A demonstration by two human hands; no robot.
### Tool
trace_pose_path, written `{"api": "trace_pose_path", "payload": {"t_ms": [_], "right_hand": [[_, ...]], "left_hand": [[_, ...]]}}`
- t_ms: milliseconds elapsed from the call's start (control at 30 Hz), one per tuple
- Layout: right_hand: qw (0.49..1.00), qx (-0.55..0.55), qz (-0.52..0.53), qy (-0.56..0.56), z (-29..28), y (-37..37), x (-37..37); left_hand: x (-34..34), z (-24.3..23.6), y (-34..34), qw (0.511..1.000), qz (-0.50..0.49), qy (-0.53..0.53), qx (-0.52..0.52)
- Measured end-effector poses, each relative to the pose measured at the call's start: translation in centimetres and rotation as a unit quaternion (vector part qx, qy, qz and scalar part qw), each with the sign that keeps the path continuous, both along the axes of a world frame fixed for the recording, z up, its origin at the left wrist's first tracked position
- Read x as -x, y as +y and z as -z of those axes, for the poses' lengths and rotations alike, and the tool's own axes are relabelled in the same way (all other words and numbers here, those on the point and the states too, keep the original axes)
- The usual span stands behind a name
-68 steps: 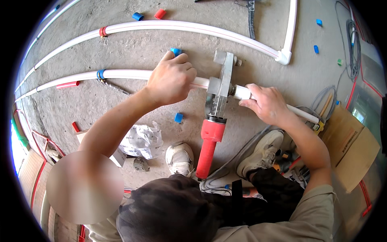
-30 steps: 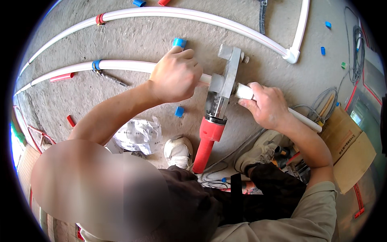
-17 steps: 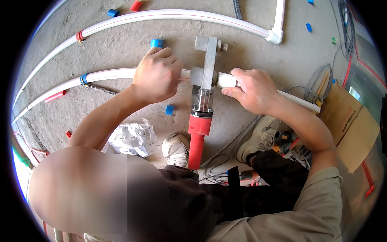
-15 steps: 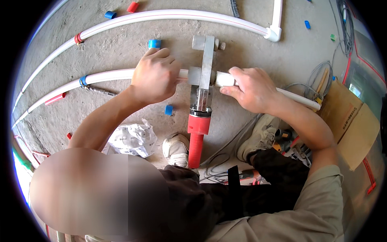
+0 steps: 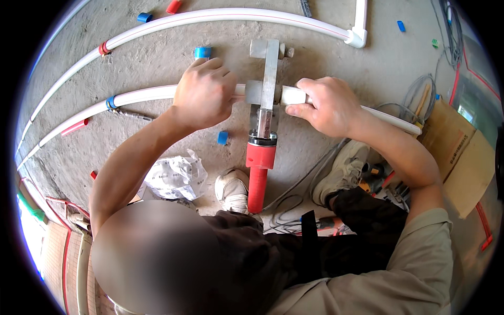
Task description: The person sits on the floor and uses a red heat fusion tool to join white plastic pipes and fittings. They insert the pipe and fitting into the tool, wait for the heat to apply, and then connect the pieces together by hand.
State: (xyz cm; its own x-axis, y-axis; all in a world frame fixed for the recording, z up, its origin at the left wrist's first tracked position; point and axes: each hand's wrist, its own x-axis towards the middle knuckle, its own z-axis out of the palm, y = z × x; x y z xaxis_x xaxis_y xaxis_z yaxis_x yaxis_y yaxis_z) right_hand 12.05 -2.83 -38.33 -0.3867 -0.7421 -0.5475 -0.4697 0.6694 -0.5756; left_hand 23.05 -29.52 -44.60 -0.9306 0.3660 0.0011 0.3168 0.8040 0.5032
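My left hand [image 5: 206, 94] is closed round a long white plastic pipe [image 5: 147, 94], just left of a pipe-welding iron's metal plate [image 5: 269, 73]. The pipe's end meets a metal die [image 5: 254, 92] on the plate. On the plate's other side, a thick white pipe fitting [image 5: 293, 95] sits against it. My right hand [image 5: 331, 106] is closed at the fitting's outer end, thumb below. A white pipe length [image 5: 394, 119] shows beyond that hand; the joint between them is hidden. The iron's red handle [image 5: 257, 184] points toward me, between my shoes.
A second white pipe [image 5: 226, 16] curves across the floor beyond, ending at a white elbow [image 5: 357, 38]. Blue pipe clips [image 5: 202, 52], a crumpled white bag [image 5: 176, 176], grey cables [image 5: 420, 100] and a cardboard box [image 5: 457, 152] lie around.
The fitting in my right hand has moved left, closer against the iron's plate, covering the dark gap seen before. My left hand keeps its hold on the pipe. The view has shifted slightly.
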Motion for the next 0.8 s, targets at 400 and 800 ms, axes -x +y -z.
{"api": "trace_pose_path", "payload": {"t_ms": [400,800], "right_hand": [[0.999,0.029,-0.001,0.039,0.4,0.1,-0.4],[1.000,-0.003,-0.007,0.010,0.4,-1.1,-0.1]], "left_hand": [[0.0,0.3,0.1,1.000,-0.005,-0.024,-0.008],[-0.5,1.0,0.2,0.999,-0.029,-0.012,-0.013]]}}
